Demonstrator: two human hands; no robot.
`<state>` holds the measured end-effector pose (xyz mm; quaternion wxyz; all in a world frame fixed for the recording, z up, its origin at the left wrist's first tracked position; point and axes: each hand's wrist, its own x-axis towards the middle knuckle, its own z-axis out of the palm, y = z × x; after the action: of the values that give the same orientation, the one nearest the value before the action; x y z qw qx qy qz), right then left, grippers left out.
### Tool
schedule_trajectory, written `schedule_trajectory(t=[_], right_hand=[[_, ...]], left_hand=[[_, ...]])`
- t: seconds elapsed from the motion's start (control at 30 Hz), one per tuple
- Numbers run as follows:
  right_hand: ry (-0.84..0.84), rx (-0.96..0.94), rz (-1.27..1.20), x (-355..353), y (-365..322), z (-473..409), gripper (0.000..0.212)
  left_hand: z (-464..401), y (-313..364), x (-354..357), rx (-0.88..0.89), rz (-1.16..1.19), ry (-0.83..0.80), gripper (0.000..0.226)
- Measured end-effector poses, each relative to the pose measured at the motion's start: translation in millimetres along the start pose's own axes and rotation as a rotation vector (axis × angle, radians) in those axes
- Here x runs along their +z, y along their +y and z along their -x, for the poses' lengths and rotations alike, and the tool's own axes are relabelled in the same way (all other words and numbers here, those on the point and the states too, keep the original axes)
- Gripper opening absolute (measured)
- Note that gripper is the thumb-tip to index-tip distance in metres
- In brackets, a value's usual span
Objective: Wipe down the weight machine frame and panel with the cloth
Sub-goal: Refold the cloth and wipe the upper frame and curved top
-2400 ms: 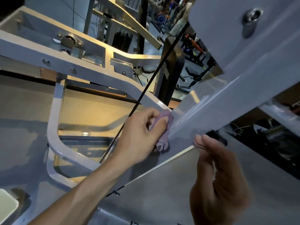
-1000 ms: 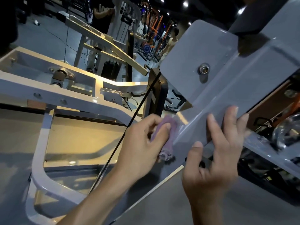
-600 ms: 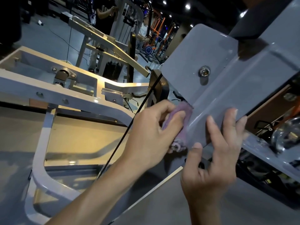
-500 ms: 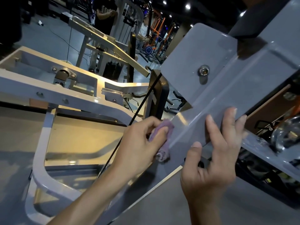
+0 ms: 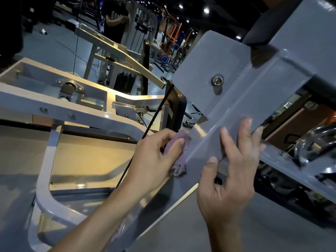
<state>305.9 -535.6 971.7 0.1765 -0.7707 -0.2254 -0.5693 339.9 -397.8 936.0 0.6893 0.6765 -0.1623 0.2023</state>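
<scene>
A small lilac cloth (image 5: 179, 153) is bunched in my left hand (image 5: 154, 160), which grips it and presses it against the left edge of the sloping grey machine beam (image 5: 205, 142). My right hand (image 5: 231, 170) rests on the same beam just to the right, fingers straight and spread, thumb under the lower edge. Above them a flat grey panel (image 5: 209, 57) with one steel bolt (image 5: 217, 81) joins the beam. The pale frame (image 5: 45, 106) of the machine stretches off to the left.
A thin black cable (image 5: 143, 137) runs diagonally just left of my left hand. A black upright pad (image 5: 177, 110) stands behind the cloth. Chrome parts (image 5: 312, 144) sit at the right. Other gym machines and a standing person (image 5: 116, 19) fill the background.
My left hand has rubbed the cloth up the beam edge and back down, ending near where it was. My right hand rose from below the beam onto its face and now stays put.
</scene>
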Motion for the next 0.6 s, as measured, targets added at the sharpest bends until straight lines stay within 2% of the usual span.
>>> schedule_trajectory(t=[0.2,0.37,0.47,0.6], right_hand=[[0.012,0.025,-0.024,1,-3,-1,0.056],[-0.010,0.020,-0.023,-1,0,0,0.055],[-0.004,0.020,-0.009,0,0,0,0.057],[0.008,0.023,-0.010,0,0,0,0.055]], left_hand=[[-61,-2,17,-0.025,-0.163,-0.017,0.019],[-32,11,14,0.138,0.005,0.006,0.016],[-14,9,9,0.122,0.057,0.014,0.023],[-30,28,12,0.144,0.013,0.037,0.019]])
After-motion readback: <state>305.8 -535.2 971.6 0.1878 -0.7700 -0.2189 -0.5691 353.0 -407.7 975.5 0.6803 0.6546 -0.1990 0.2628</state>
